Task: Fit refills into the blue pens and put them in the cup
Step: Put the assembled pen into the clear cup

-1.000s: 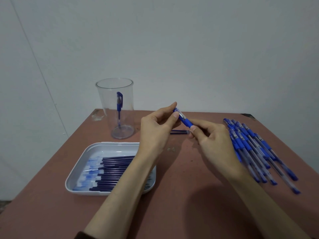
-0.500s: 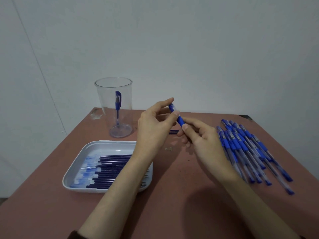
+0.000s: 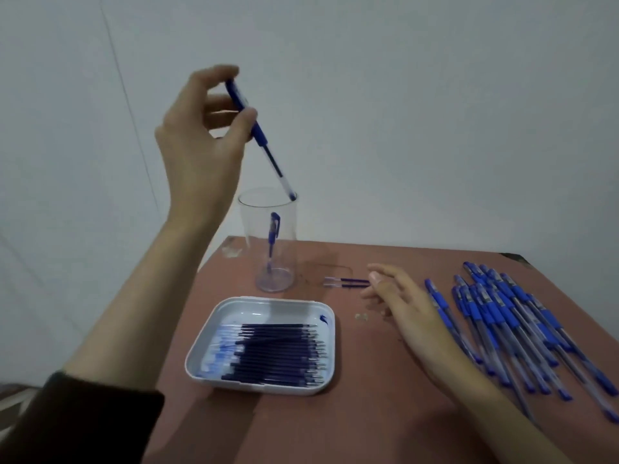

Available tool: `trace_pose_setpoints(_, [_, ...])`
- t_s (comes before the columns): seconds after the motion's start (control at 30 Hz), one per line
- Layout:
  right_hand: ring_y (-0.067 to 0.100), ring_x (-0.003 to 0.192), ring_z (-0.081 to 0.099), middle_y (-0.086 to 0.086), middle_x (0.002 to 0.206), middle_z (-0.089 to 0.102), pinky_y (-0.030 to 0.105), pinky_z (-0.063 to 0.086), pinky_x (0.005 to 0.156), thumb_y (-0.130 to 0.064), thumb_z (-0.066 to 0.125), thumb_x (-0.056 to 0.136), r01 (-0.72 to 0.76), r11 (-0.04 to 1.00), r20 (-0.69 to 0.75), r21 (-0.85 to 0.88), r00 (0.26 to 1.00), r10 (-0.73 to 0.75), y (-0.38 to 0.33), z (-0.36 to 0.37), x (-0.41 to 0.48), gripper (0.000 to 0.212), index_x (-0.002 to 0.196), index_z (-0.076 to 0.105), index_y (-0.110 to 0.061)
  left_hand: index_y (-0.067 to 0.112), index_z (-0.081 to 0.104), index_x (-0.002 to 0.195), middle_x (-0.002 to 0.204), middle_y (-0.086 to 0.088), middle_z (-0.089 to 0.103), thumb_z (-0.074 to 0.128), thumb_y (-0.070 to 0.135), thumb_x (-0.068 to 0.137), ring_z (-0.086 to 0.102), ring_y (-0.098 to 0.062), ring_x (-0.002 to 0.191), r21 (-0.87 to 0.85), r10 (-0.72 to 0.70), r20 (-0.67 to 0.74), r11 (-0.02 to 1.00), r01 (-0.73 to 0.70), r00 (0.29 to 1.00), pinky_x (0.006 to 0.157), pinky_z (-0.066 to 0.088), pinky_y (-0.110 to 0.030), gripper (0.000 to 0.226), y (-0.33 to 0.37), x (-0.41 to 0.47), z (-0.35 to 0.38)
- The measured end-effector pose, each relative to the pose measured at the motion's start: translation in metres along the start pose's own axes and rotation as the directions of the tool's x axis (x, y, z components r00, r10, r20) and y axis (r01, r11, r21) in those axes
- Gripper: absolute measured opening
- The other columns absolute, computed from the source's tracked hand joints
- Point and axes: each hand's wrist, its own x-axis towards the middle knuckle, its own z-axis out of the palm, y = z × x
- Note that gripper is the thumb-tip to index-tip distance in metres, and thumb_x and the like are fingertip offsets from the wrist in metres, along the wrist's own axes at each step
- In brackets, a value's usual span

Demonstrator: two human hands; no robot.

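1. Our left hand (image 3: 197, 139) is up high, pinching a blue pen (image 3: 259, 133) near its cap end between thumb and fingertips, with the other fingers curled loosely. The pen slants down and away from that hand, and its lower end sits right at the rim of the clear cup (image 3: 249, 229). We reckon gripping it at the top is deliberate, so the long end can be aimed into the opening and simply dropped.
2. The cup stands directly under that hand. One finished pen (image 3: 273, 236) is already inside it, upright and leaning on the wall, so we're early in the job.
3. Our right hand (image 3: 405, 309) is low over the surface (image 3: 368, 413), fingers loose and spread, holding nothing. Its fingertips point at two loose refills (image 3: 348, 282) lying just ahead of them. We can't tell whether they're touching.
4. The pile of pens (image 3: 502, 316) is fanned out just outside the right hand, so the free hand is probably parked there to grab the next one.
5. The white tray (image 3: 268, 301) sits between our two arms, below the cup, with its refills (image 3: 278, 353) all lined up the same way. That makes it easy to pluck one with either hand.
6. A few small bits (image 3: 361, 317) lie beside the right hand, too small to make out.
7. Our guess at the risk is the pen catching the rim and tipping the light cup.
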Motion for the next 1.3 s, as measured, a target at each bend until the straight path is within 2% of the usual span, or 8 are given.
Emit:
trace_pose_setpoints(0.13, [0.000, 0.078, 0.065, -0.003, 0.083, 0.071, 0.008, 0.044, 0.066, -0.032, 0.054, 0.093, -0.009, 1.000, 0.045, -0.003, 0.999, 0.009, -0.001, 0.001, 0.000, 0.013, 0.101, 0.065, -0.030, 0.015, 0.060, 0.112, 0.092, -0.004, 0.065, 0.063, 0.002, 0.084, 0.063, -0.011, 0.080, 0.261, -0.077, 0.233, 0.965, 0.014, 0.969, 0.074, 0.053, -0.017, 0.031, -0.027, 0.010, 0.001])
trace_pose_setpoints(0.27, [0.005, 0.078, 0.066, -0.002, 0.082, 0.070, 0.011, 0.047, 0.071, -0.031, 0.056, 0.093, -0.015, 1.000, 0.077, -0.011, 0.997, 0.016, 0.001, 0.003, 0.001, 0.012, 0.097, 0.066, -0.028, 0.015, 0.059, 0.114, 0.096, -0.005, 0.065, 0.062, 0.004, 0.087, 0.063, -0.012, 0.082, 0.376, -0.160, 0.315, 0.926, 0.032, 0.936, 0.059, 0.042, -0.002, 0.030, -0.043, 0.007, 0.002])
trace_pose_setpoints(0.4, [0.011, 0.082, 0.069, -0.001, 0.081, 0.072, 0.025, 0.050, 0.084, -0.033, 0.058, 0.091, -0.019, 1.000, 0.078, -0.018, 0.997, 0.020, 0.005, 0.002, 0.003, 0.011, 0.095, 0.067, -0.029, 0.018, 0.061, 0.110, 0.093, -0.005, 0.068, 0.062, 0.005, 0.086, 0.065, -0.015, 0.082, 0.414, -0.241, 0.388, 0.908, 0.066, 0.890, 0.052, 0.042, -0.006, 0.027, -0.048, 0.008, 0.002])
trace_pose_setpoints(0.6, [0.009, 0.082, 0.068, -0.003, 0.081, 0.072, 0.029, 0.051, 0.086, -0.038, 0.058, 0.089, -0.002, 0.998, 0.085, -0.066, 0.996, 0.008, 0.006, 0.002, 0.003, 0.012, 0.091, 0.068, -0.032, 0.021, 0.063, 0.107, 0.085, -0.002, 0.072, 0.057, 0.009, 0.089, 0.056, -0.005, 0.069, 0.526, -0.356, 0.546, 0.850, 0.021, 0.759, 0.050, 0.036, -0.009, 0.023, -0.051, 0.005, 0.008])
trace_pose_setpoints(0.8, [0.006, 0.080, 0.068, -0.007, 0.080, 0.071, 0.031, 0.051, 0.088, -0.039, 0.057, 0.090, 0.016, 0.995, 0.078, -0.097, 0.997, -0.008, 0.007, 0.002, 0.003, 0.012, 0.091, 0.068, -0.032, 0.027, 0.069, 0.090, 0.089, -0.001, 0.069, 0.051, 0.012, 0.088, 0.052, -0.018, 0.066, 0.591, -0.453, 0.594, 0.806, 0.022, 0.665, 0.052, 0.035, -0.021, 0.024, -0.050, 0.008, 0.007])
trace_pose_setpoints(0.93, [0.006, 0.080, 0.068, -0.007, 0.080, 0.071, 0.033, 0.052, 0.089, -0.041, 0.057, 0.089, 0.017, 0.994, 0.073, -0.104, 0.997, -0.010, 0.008, 0.001, 0.003, 0.014, 0.090, 0.068, -0.034, 0.019, 0.071, 0.095, 0.094, -0.005, 0.071, 0.048, 0.009, 0.089, 0.066, -0.011, 0.090, 0.555, -0.503, 0.627, 0.824, 0.112, 0.595, 0.069, 0.040, -0.013, 0.027, -0.050, 0.010, 0.002])
trace_pose_setpoints(1.2, [0.007, 0.077, 0.068, -0.004, 0.078, 0.071, 0.033, 0.053, 0.086, -0.039, 0.057, 0.090, 0.022, 0.994, 0.066, -0.103, 0.998, -0.015, 0.007, 0.001, 0.004, 0.014, 0.088, 0.068, -0.031, 0.021, 0.073, 0.097, 0.105, -0.001, 0.069, 0.050, 0.013, 0.090, 0.062, -0.014, 0.103, 0.539, -0.495, 0.627, 0.833, 0.124, 0.601, 0.089, 0.044, -0.025, 0.025, -0.052, 0.012, 0.001])
trace_pose_setpoints(1.3, [0.007, 0.077, 0.068, -0.006, 0.077, 0.071, 0.031, 0.052, 0.085, -0.040, 0.057, 0.089, 0.021, 0.995, 0.062, -0.100, 0.998, -0.015, 0.008, 0.001, 0.004, 0.014, 0.088, 0.068, -0.030, 0.021, 0.073, 0.097, 0.103, 0.001, 0.069, 0.050, 0.013, 0.091, 0.061, -0.007, 0.097, 0.528, -0.489, 0.630, 0.839, 0.129, 0.603, 0.077, 0.042, -0.015, 0.024, -0.052, 0.013, 0.002])
